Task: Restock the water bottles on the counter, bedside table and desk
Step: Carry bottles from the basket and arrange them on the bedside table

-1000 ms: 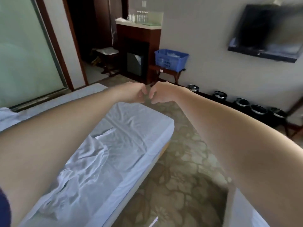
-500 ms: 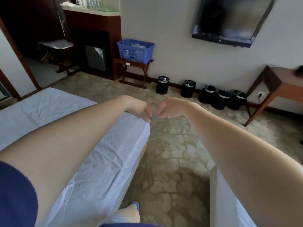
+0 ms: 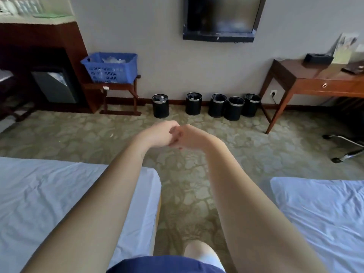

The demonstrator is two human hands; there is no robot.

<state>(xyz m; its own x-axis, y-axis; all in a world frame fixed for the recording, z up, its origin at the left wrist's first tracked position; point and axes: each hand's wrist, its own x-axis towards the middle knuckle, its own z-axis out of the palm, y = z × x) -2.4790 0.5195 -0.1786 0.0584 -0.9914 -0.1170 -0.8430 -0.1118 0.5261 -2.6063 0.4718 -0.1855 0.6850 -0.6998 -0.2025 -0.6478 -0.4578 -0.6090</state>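
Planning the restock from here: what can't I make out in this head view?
Head view only.
Bottles on the counter: blurred, cropped by the top edge; count unreadable.
Blue basket: its wall hides most contents.
Desk: cut off by the right edge.
Bedside table: out of frame.
Left hand, right hand: fingers curl away; any held item hidden.

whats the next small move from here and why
Probably part the hands and step towards the blue basket on its stand by the wall. The left hand and the right hand touch in front of the body with fingers curled and hold nothing. The basket seems to hold clear plastic, likely bottles, though it is too blurred to be sure.
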